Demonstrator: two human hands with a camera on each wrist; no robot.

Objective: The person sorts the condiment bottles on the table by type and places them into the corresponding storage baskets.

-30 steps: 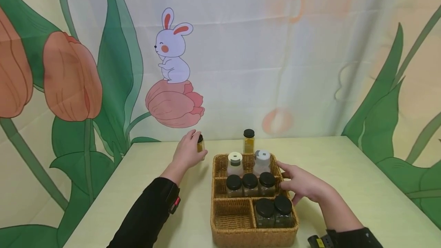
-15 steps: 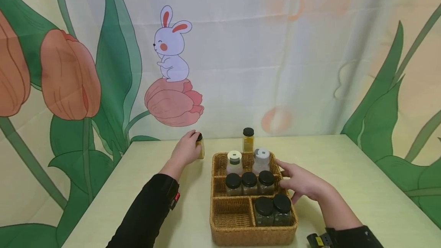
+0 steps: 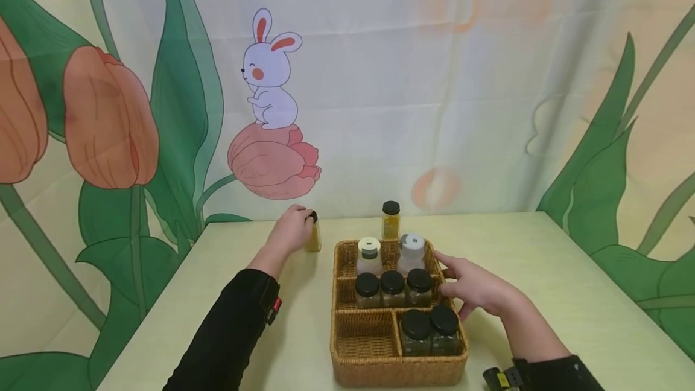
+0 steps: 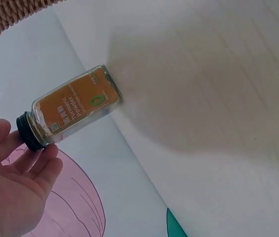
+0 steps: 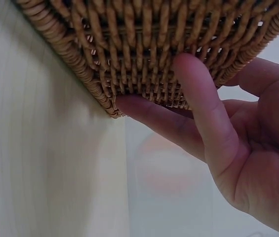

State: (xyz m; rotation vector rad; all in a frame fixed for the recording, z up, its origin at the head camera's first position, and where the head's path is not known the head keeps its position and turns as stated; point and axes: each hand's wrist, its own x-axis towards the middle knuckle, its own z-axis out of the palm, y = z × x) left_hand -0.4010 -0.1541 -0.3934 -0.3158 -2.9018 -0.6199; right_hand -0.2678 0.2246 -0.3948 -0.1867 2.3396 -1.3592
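In the head view my left hand is at the far left of the table, its fingers at the black cap of a turmeric powder jar. The left wrist view shows the jar with its label and base on the table, the left fingers pinching the cap. My right hand rests against the right side of a divided wicker basket. In the right wrist view, the thumb and fingers press its woven wall, fairly straight.
In the basket stand two white-capped bottles at the back, three black-lidded jars in the middle and two larger jars at front right. A second yellow spice jar stands behind the basket, near a printed curtain.
My left hand has shifted slightly left, and its thumb no longer covers the turmeric jar's front. More of that jar shows, and it sits a little further left. The right hand stays on the basket.
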